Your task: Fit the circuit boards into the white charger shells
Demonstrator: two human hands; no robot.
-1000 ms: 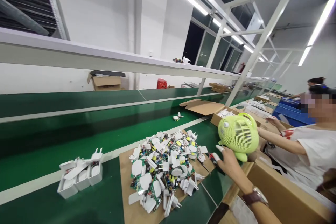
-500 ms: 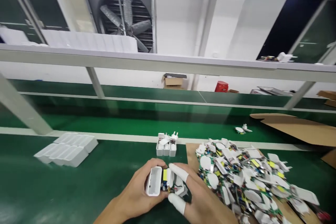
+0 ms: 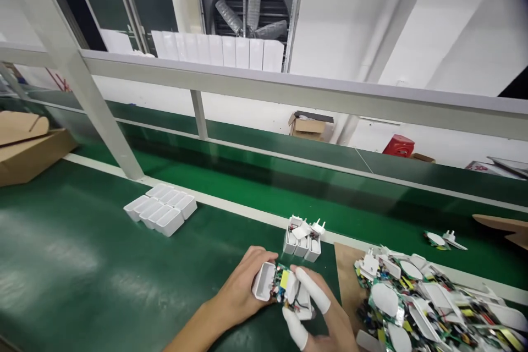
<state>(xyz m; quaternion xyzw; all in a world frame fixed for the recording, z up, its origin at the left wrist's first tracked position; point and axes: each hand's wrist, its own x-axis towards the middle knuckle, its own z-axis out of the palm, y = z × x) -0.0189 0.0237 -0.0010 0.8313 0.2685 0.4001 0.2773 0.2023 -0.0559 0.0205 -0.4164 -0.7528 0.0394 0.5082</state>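
Observation:
My left hand (image 3: 247, 283) is wrapped round a white open plastic case (image 3: 264, 281), its hollow side facing up and to the right. Between finger and thumb, both in white finger cots, my right hand (image 3: 319, 308) grips a circuit board assembly (image 3: 284, 279) with a yellow-wrapped part, white plastic pieces and thin wires. The board's left end is at the mouth of the case; I cannot tell whether it reaches inside. Just beyond my hands stand several filled white cases (image 3: 302, 239) with plug pins on top.
White empty cases (image 3: 163, 209) sit in rows on the green bench at left. A large pile of circuit board assemblies (image 3: 429, 308) covers cardboard at right. Another assembly (image 3: 437, 240) lies on the green belt (image 3: 256, 184). A cardboard box (image 3: 37, 154) is far left.
The view has swung left, so the bench things appear farther right. Both hands keep hold of the case and the board assembly, which stay close together.

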